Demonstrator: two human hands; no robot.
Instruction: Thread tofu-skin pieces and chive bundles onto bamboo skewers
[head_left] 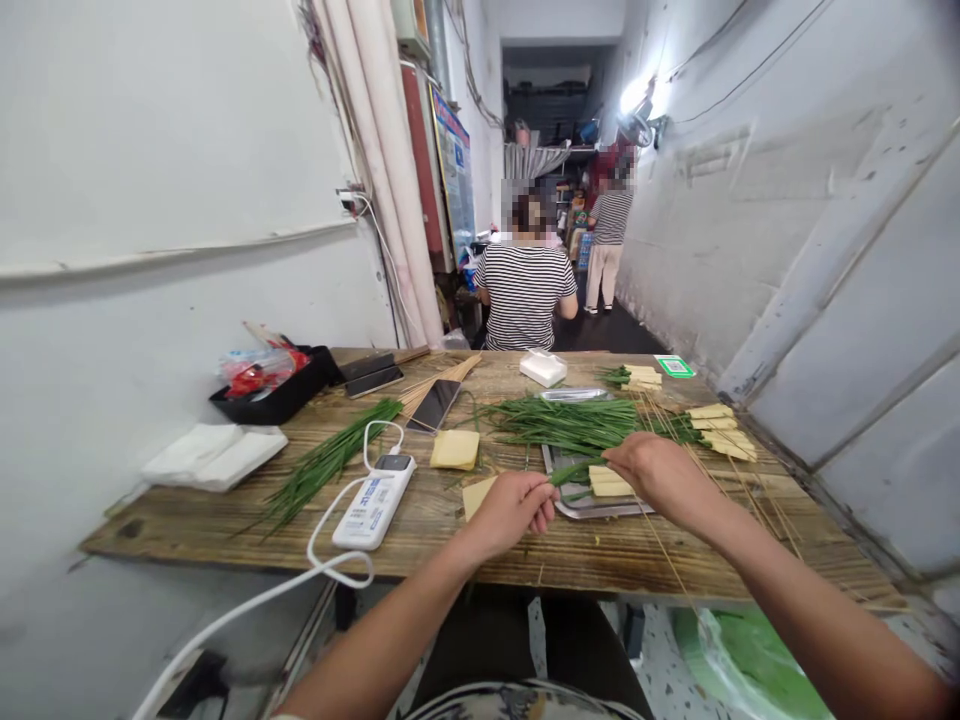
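Note:
A small bundle of chives (571,473) stretches between my two hands above the metal tray (581,512). My left hand (516,503) is closed on its near-left end, fingers curled. The fingertips of my right hand (660,475) pinch the other end. Just beneath, pale yellow tofu-skin rolls (611,481) lie in the tray, partly hidden by my right hand. A larger heap of chives (566,420) lies behind, across the tray's far side. One flat tofu-skin sheet (478,495) is partly covered by my left hand, and a stack of sheets (454,449) sits farther left.
Skewered rolls (724,440) and loose bamboo skewers (761,495) lie at right. Leftward are more chives (334,460), a cabled power bank (376,503), a phone (434,405), napkins (214,455) and a black box (281,395). A green bin (742,655) stands below. Two people are beyond the table.

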